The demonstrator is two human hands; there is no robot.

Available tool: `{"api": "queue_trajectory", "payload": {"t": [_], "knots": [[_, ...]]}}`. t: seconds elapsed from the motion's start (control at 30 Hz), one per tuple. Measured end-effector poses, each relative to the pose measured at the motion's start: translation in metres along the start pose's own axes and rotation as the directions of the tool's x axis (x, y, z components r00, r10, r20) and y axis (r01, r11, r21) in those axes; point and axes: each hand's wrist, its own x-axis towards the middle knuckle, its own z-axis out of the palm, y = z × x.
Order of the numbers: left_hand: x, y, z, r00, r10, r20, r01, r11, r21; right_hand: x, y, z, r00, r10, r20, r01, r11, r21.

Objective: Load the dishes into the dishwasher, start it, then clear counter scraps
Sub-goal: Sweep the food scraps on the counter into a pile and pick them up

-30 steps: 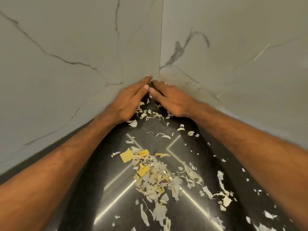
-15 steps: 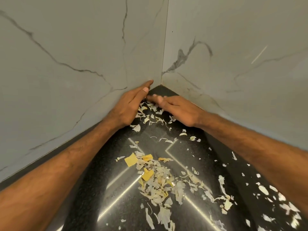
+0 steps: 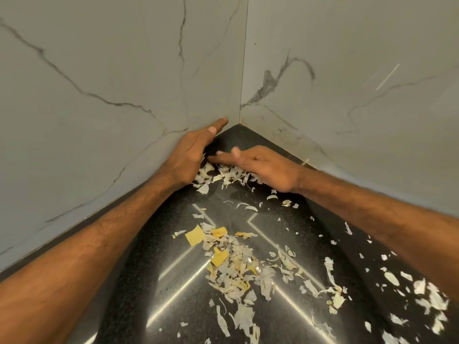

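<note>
Pale and yellow vegetable scraps point(image 3: 233, 264) lie scattered over the black counter point(image 3: 173, 306), with a small heap point(image 3: 223, 176) bunched between my hands near the corner. My left hand point(image 3: 191, 155) stands on its edge along the left wall, fingers straight and pointing into the corner. My right hand point(image 3: 258, 165) lies on its edge across the counter with straight fingers, its fingertips close to my left palm, pressing against the heap of scraps. Neither hand holds anything.
Two marble-patterned walls point(image 3: 347, 95) meet in a corner right behind my hands. More scraps point(image 3: 422, 294) are strewn along the right side of the counter.
My right hand has swept back from the corner towards me, dragging scraps with it and baring the black corner. My left hand has stayed by the wall.
</note>
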Motion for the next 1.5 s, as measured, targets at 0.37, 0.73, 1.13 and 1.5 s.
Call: {"api": "queue_trajectory", "payload": {"t": [0.37,0.73,1.13,1.5], "knots": [[-0.046,0.031,0.024,0.990,-0.023,0.139,-0.023,0.946,0.323,-0.036,0.001,-0.001,0.986,0.127,-0.105,-0.149,0.961,-0.231],[-0.135,0.063,0.017,0.988,-0.078,0.130,0.066,0.993,0.095,-0.147,-0.012,-0.004,0.971,0.164,-0.173,-0.195,0.965,-0.178],[-0.123,0.039,0.004,0.998,-0.054,0.030,0.048,0.982,0.182,-0.138,-0.010,0.030,0.991,0.105,-0.079,-0.124,0.945,-0.301],[-0.125,0.038,0.008,0.998,-0.030,0.057,0.012,0.957,0.290,-0.105,-0.013,0.028,0.975,0.165,-0.151,-0.196,0.956,-0.219]]}}
